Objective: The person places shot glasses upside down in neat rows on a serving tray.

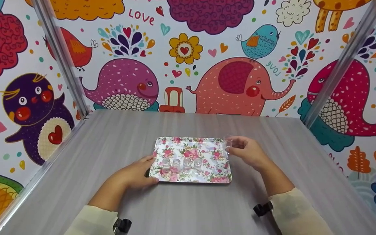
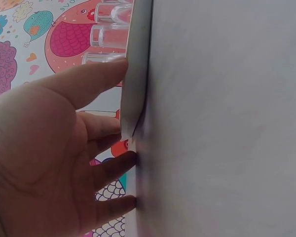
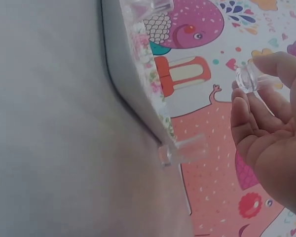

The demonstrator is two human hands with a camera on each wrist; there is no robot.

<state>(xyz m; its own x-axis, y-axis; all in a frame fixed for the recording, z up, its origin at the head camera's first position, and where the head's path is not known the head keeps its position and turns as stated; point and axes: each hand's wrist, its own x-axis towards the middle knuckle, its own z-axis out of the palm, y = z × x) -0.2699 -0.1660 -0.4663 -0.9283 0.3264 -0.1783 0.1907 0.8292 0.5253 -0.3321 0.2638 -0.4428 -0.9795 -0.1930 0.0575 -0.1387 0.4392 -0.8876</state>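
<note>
A white tray with a pink flower print (image 1: pixel 207 160) lies on the table. Several small clear glasses (image 1: pixel 187 163) stand in a row on it, left of its middle. At the tray's left end is my left hand (image 1: pixel 135 173), thumb on the near corner and fingers along the left side, holding it. Just past the tray's right edge, my right hand (image 1: pixel 248 153) pinches a small clear glass (image 3: pixel 246 79) between thumb and fingers, above the table. Another clear glass (image 3: pixel 182 150) shows by the tray's corner in the right wrist view.
The grey table (image 1: pixel 119 140) reaches back to a wall with cartoon animals (image 1: pixel 233 88). Metal posts (image 1: pixel 67 62) stand at its two back corners. Black wrist cameras (image 1: pixel 121 226) sit on both cuffs.
</note>
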